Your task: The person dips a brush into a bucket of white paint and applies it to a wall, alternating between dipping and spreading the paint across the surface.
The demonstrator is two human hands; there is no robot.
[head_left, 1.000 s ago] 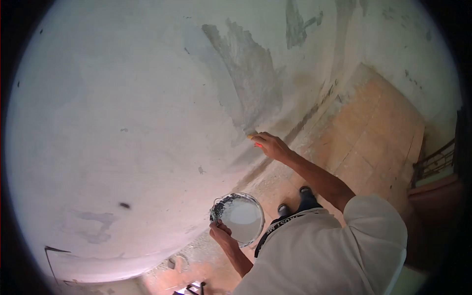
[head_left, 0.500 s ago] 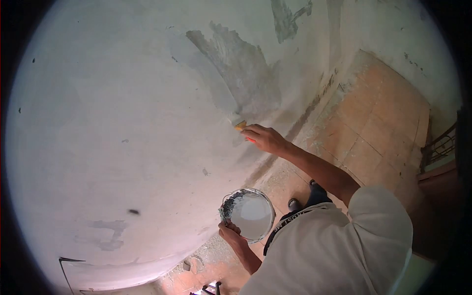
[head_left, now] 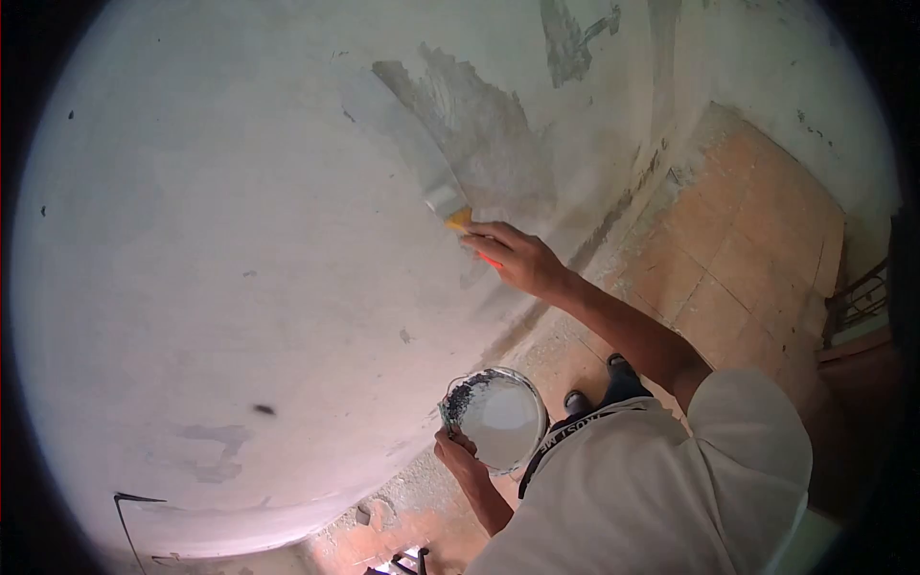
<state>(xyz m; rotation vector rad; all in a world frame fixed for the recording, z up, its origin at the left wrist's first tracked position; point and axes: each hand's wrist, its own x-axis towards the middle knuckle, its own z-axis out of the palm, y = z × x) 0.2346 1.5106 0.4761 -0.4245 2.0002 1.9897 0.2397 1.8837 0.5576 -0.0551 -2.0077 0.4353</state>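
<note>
In my right hand (head_left: 522,257) is a putty knife (head_left: 458,219) with a yellow and red-orange handle, my fingers wrapped round it. Its wide, pale blade lies against the wall (head_left: 240,326), at the lower left edge of a dark grey patch (head_left: 489,134). Down by my waist, my left hand (head_left: 458,448) grips the near side of a round bucket (head_left: 543,422). Smooth whitish paste (head_left: 508,407) fills part of it, and dark smears mark its inner wall.
Orange floor tiles (head_left: 738,249) run along the foot of the wall, with pale debris (head_left: 422,494) scattered there. My feet (head_left: 577,402) stand close to the bucket. A dark metal-framed object (head_left: 858,302) is at the far right.
My right hand has moved the putty knife slightly up and left along the patch's edge, and more of the blade shows. The bucket appears slightly further right in view.
</note>
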